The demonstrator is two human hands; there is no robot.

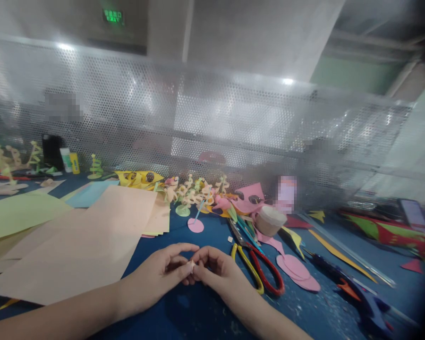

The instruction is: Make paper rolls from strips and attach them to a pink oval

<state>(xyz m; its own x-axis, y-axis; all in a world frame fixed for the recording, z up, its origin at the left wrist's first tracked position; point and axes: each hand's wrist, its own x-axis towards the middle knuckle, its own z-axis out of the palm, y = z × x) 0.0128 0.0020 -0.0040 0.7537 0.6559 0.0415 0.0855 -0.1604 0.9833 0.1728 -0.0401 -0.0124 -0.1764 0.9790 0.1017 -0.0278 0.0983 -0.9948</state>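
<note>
I could crush or drop this tiny pale piece (191, 267), I judge, because so little of it shows in my pinch. It sits left of the scissors (248, 245), squeezed where my left hand (168, 270) and right hand (219, 270) meet, fingers curled, both reaching inward, the right nearer the scissors.

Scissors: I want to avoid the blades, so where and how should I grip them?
Probably by the red handle and yellow handle, from the near side, with the right hand once free: both lie toward the wearer, beside that hand, while the blades point away.
</note>
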